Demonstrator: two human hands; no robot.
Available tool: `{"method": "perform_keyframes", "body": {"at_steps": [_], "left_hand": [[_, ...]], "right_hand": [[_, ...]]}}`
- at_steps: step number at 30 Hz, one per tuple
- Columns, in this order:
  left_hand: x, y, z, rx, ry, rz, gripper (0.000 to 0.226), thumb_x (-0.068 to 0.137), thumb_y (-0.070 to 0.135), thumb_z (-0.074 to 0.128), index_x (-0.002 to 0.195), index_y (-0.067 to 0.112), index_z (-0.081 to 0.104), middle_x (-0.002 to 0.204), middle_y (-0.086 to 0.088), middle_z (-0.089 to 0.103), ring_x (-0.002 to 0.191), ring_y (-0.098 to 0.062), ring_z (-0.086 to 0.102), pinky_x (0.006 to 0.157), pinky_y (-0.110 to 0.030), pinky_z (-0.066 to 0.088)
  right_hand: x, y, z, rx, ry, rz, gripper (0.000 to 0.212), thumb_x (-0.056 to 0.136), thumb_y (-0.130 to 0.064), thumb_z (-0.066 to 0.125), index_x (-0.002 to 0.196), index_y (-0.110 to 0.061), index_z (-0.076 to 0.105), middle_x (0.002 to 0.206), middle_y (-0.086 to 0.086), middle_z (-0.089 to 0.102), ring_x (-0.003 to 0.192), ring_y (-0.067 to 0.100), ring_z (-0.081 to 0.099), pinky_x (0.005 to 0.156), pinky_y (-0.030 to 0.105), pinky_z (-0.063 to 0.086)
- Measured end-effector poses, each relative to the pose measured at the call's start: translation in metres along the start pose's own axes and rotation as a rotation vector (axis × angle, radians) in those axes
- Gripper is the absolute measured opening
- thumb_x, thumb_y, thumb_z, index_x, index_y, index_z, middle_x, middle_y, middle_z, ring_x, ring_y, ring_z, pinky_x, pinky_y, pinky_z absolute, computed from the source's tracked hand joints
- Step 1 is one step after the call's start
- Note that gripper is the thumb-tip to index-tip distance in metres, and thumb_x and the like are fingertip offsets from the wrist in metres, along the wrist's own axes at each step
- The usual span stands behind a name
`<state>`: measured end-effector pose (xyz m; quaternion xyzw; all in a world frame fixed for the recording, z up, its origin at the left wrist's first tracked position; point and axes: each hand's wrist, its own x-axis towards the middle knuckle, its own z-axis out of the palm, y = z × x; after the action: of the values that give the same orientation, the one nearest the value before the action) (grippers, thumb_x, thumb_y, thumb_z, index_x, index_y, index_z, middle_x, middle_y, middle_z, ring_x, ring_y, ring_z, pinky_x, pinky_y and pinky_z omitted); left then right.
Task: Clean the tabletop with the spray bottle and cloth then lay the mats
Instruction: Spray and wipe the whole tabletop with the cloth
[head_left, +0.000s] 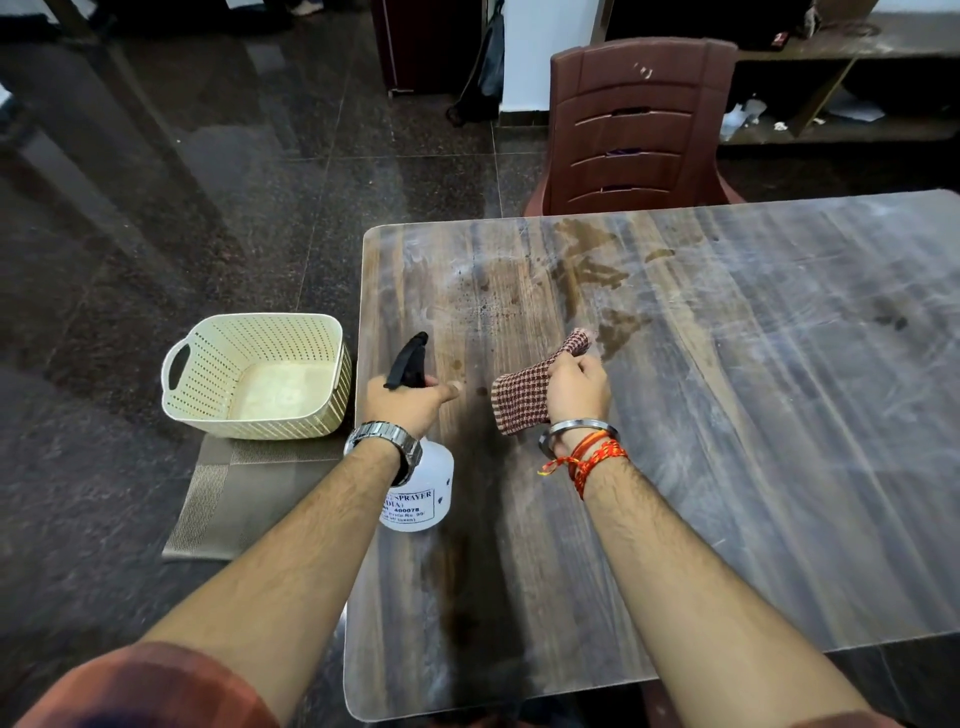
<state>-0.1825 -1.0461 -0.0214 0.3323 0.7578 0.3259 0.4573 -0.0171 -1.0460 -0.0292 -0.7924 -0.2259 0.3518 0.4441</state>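
My left hand (408, 402) grips the neck of a clear spray bottle (423, 491) with a black nozzle, held over the table's left edge and pointing at the far side. My right hand (576, 387) grips a red-and-white checked cloth (522, 397) just above the wooden tabletop (727, 389). Wet brown stains and spray droplets (587, 265) lie on the table beyond both hands. Brownish woven mats (218, 499) lie stacked on the floor left of the table, under a basket.
A cream perforated plastic basket (254, 376), with nothing in it, stands on the mats left of the table. A brown plastic chair (636, 130) sits at the table's far edge. A shelf unit (841, 93) stands at the back right. Dark polished floor surrounds the table.
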Motion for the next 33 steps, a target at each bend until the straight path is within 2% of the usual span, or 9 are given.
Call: {"method": "perform_keyframes", "body": {"at_steps": [5,8,11,15,18,25,28,30,33], "left_hand": [[-0.018,-0.006,0.000,0.031,0.086,-0.003,0.046,0.076,0.011,0.080,0.061,0.017,0.037,0.061,0.002,0.044,0.058,-0.018,0.045,0.050,-0.020,0.032],[-0.025,-0.013,-0.002,0.064,0.025,-0.037,0.033,0.065,0.022,0.087,0.070,0.013,0.056,0.065,0.000,0.058,0.060,-0.019,0.058,0.051,-0.021,0.041],[-0.037,-0.024,-0.004,0.014,-0.039,-0.047,0.044,0.055,0.031,0.092,0.087,0.010,0.071,0.071,-0.001,0.067,0.061,-0.022,0.061,0.058,-0.025,0.047],[-0.051,-0.034,-0.008,0.041,-0.001,-0.009,0.044,0.066,0.028,0.089,0.084,0.014,0.051,0.072,0.002,0.057,0.063,-0.013,0.054,0.068,-0.027,0.047],[-0.061,-0.041,-0.017,0.087,-0.005,0.029,0.044,0.074,0.018,0.082,0.069,0.018,0.038,0.067,0.004,0.050,0.057,-0.007,0.047,0.061,-0.023,0.043],[-0.085,-0.062,-0.039,0.116,-0.162,0.046,0.024,0.064,0.023,0.089,0.070,0.010,0.070,0.063,-0.002,0.064,0.055,-0.020,0.056,0.054,-0.023,0.047],[-0.094,-0.072,-0.043,0.088,-0.128,0.017,0.036,0.061,0.027,0.091,0.082,0.010,0.067,0.071,-0.002,0.067,0.055,-0.016,0.057,0.043,-0.017,0.042],[-0.101,-0.077,-0.046,0.095,-0.098,0.029,0.030,0.068,0.018,0.088,0.071,0.014,0.058,0.065,0.001,0.058,0.056,-0.014,0.054,0.035,-0.016,0.038],[-0.112,-0.084,-0.053,0.102,-0.063,0.045,0.041,0.075,0.009,0.081,0.060,0.014,0.043,0.060,0.001,0.046,0.054,-0.014,0.046,0.045,-0.020,0.037]], "right_hand": [[-0.009,0.002,-0.003,-0.045,-0.031,-0.054,0.022,0.087,-0.026,0.050,0.070,-0.012,0.053,0.066,-0.001,0.053,0.061,0.018,0.047,0.051,0.030,0.030],[-0.013,0.004,-0.011,-0.042,-0.033,-0.058,0.023,0.088,-0.025,0.048,0.070,-0.012,0.052,0.067,0.000,0.052,0.058,0.015,0.046,0.048,0.028,0.028],[-0.017,0.009,-0.021,0.005,-0.024,-0.057,0.026,0.088,-0.024,0.047,0.065,-0.014,0.045,0.072,0.001,0.055,0.069,0.022,0.051,0.060,0.028,0.035],[-0.024,0.021,-0.040,-0.005,0.026,-0.085,0.025,0.090,-0.025,0.046,0.067,-0.015,0.045,0.081,0.004,0.057,0.077,0.024,0.051,0.065,0.029,0.034],[-0.032,0.032,-0.052,-0.106,0.032,-0.126,0.018,0.092,-0.026,0.046,0.081,-0.012,0.051,0.092,0.009,0.061,0.082,0.025,0.052,0.068,0.030,0.035],[-0.061,0.062,-0.075,-0.265,0.216,-0.393,0.020,0.090,-0.014,0.046,0.101,0.001,0.054,0.097,0.028,0.064,0.090,0.043,0.058,0.072,0.043,0.039],[-0.078,0.092,-0.070,-0.440,0.059,-0.546,0.022,0.083,-0.024,0.049,0.094,-0.008,0.058,0.091,0.020,0.066,0.087,0.038,0.061,0.073,0.040,0.046],[-0.090,0.111,-0.066,-0.540,-0.106,-0.485,0.021,0.085,-0.030,0.055,0.095,-0.013,0.060,0.090,0.015,0.069,0.087,0.035,0.063,0.076,0.040,0.051],[-0.105,0.130,-0.065,-0.582,-0.145,-0.495,0.020,0.090,-0.027,0.054,0.102,-0.012,0.061,0.087,0.015,0.068,0.082,0.033,0.062,0.073,0.036,0.049]]}}
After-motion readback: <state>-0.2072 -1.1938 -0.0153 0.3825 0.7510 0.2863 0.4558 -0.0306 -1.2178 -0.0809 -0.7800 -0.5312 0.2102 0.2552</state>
